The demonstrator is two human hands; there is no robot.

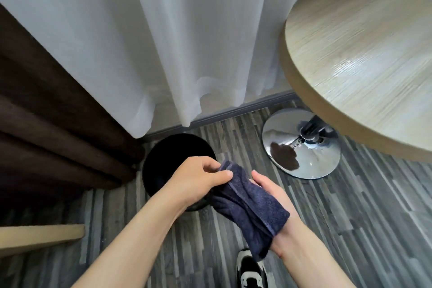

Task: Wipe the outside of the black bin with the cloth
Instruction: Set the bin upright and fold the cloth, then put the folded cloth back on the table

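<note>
The black bin stands on the floor below the curtains, seen from above, its near side hidden behind my left hand. My left hand pinches the top edge of a folded dark blue cloth between thumb and fingers. My right hand lies under the cloth, which drapes across its palm and wrist; the thumb shows beside the cloth. Both hands hover just in front of and to the right of the bin, not touching it.
A round wooden table on a chrome base stands to the right. White sheer curtains and brown drapes hang behind the bin. A wooden edge juts in at the left. My shoe is below.
</note>
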